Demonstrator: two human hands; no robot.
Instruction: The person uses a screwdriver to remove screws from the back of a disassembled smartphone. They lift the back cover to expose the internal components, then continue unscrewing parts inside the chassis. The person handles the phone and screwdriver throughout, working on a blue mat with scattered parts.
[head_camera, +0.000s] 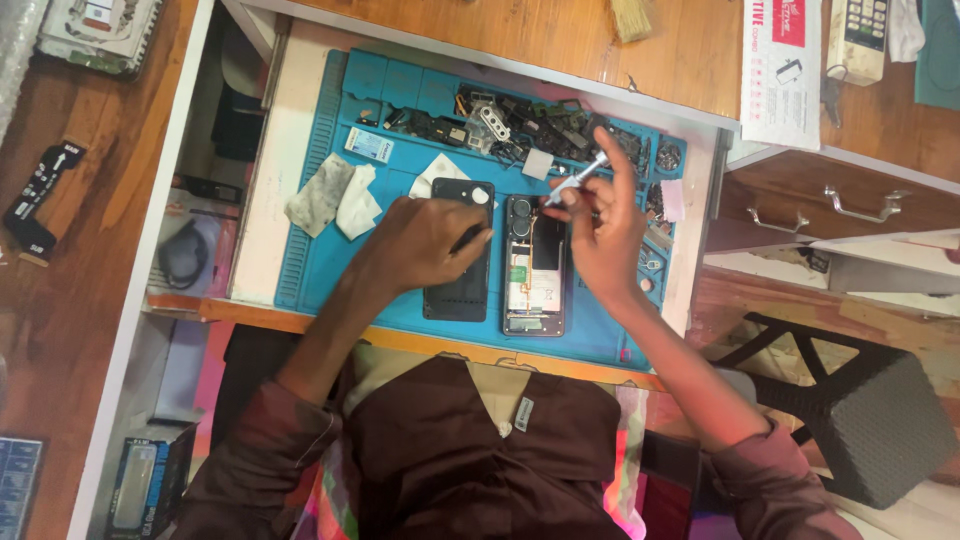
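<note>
Pinching thin silver screwdriver (578, 178) in right hand (600, 235), tip angling onto opened black smartphone (534, 268) on blue silicone mat (400, 110). Left hand (425, 245) pressing flat on detached black back cover (460, 250), steadying it; fingers loosely spread.

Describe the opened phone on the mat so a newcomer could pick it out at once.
Start at the blue work mat on the pulled-out tray. Near its middle two phone-shaped things lie side by side, between the left hand and the right hand. The opened phone is the right one: its insides show, unlike the plain black back cover beside it.
</note>
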